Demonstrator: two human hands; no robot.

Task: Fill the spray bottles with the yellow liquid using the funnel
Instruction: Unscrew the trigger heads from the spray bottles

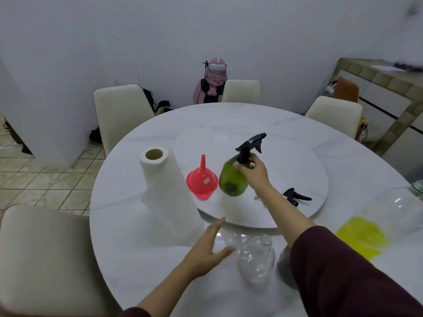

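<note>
Right hand [253,173] grips the green spray bottle [233,179] by its neck, tilted, mid-frame beside the red funnel [201,179]. Left hand [209,250] open, fingers spread, holding nothing, lower centre near a clear bottle [256,259] on the tabletop [142,259].

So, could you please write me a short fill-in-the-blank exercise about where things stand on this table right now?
1. The right hand grips the green spray bottle by its ____.
2. The funnel rests upside down with its spout pointing ____.
3. The paper towel roll stands to the ____ of the funnel.
4. The left hand, fingers straight, holds ____.

Missing words: neck; up; left; nothing
</note>
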